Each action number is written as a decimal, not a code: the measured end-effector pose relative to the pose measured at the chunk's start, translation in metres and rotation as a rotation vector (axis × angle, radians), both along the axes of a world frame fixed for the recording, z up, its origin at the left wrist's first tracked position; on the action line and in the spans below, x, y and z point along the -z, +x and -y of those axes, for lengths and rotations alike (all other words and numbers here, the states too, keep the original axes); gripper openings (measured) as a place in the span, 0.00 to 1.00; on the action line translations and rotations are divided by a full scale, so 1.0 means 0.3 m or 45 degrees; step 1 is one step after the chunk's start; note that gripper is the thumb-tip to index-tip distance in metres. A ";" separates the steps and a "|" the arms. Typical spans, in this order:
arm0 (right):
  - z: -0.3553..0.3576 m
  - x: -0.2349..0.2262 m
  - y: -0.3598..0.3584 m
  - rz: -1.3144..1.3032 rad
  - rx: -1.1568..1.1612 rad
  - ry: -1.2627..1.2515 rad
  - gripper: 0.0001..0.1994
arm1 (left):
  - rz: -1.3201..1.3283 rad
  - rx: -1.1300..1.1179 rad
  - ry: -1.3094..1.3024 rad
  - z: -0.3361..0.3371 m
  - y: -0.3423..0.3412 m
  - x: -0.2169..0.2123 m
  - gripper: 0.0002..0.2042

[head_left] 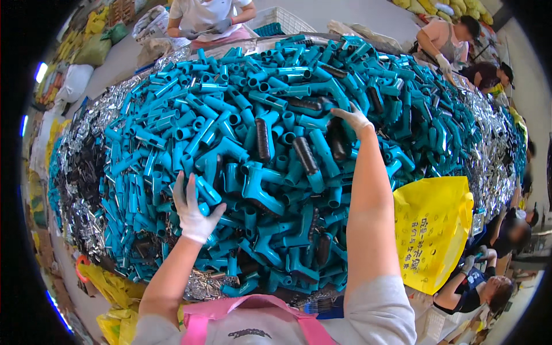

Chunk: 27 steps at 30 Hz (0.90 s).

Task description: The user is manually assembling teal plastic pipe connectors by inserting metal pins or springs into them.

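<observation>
A wide heap of teal plastic parts (230, 109), many tubular and some bent like pistol grips, lies in front of me. My left hand (195, 215), in a white glove, is at the near left of the heap with fingers and thumb spread. Between them lies a short teal tube (207, 191), not visibly gripped. Farther off to the right, my right hand (357, 119), also gloved, reaches over the heap with thumb and fingers apart, beside a teal bent housing (332, 92). Black-gripped teal parts (305, 156) lie between my hands.
Shiny silver pieces (489, 132) border the heap at right, with more silver and dark pieces (80, 167) at left. A yellow bag (434, 230) hangs near my right arm. Co-workers stand around the far and right sides; a white crate (287, 20) stands behind.
</observation>
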State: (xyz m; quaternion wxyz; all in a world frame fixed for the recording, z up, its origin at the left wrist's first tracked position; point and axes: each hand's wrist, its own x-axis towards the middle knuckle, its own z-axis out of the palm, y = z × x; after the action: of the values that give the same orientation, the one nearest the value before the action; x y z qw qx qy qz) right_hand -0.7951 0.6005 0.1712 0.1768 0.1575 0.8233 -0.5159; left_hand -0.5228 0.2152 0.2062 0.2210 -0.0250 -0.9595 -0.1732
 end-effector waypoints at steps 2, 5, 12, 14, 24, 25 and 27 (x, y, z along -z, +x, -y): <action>0.009 -0.005 0.007 -0.089 -0.106 -0.121 0.46 | -0.093 0.028 -0.035 -0.003 -0.047 0.009 0.48; 0.057 0.005 0.003 -0.160 -0.423 -0.522 0.36 | -0.165 -0.006 -0.006 0.027 -0.098 0.023 0.47; 0.243 -0.167 0.125 -0.377 -0.758 -0.350 0.26 | -0.005 -0.075 0.083 0.062 -0.141 0.023 0.41; 0.349 -0.215 0.187 -0.637 -0.912 -0.177 0.24 | 0.020 -0.082 0.216 0.073 -0.135 0.040 0.39; 0.633 -0.288 0.280 -0.926 -0.486 -0.132 0.32 | -0.353 -0.177 0.319 0.083 0.030 -0.021 0.28; 0.585 -0.235 0.179 -1.008 -0.124 0.224 0.31 | -0.401 0.044 0.333 0.068 0.044 -0.018 0.33; 0.466 -0.126 0.038 -0.705 -0.062 0.731 0.33 | -0.009 0.272 -0.071 -0.024 0.076 -0.081 0.39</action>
State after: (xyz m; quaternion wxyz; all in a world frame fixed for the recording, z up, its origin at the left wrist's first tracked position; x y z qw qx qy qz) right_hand -0.7838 0.4608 0.2091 -0.0907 0.0359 0.9541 -0.2833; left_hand -0.4999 0.2223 0.2305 0.2040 -0.1338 -0.9550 -0.1689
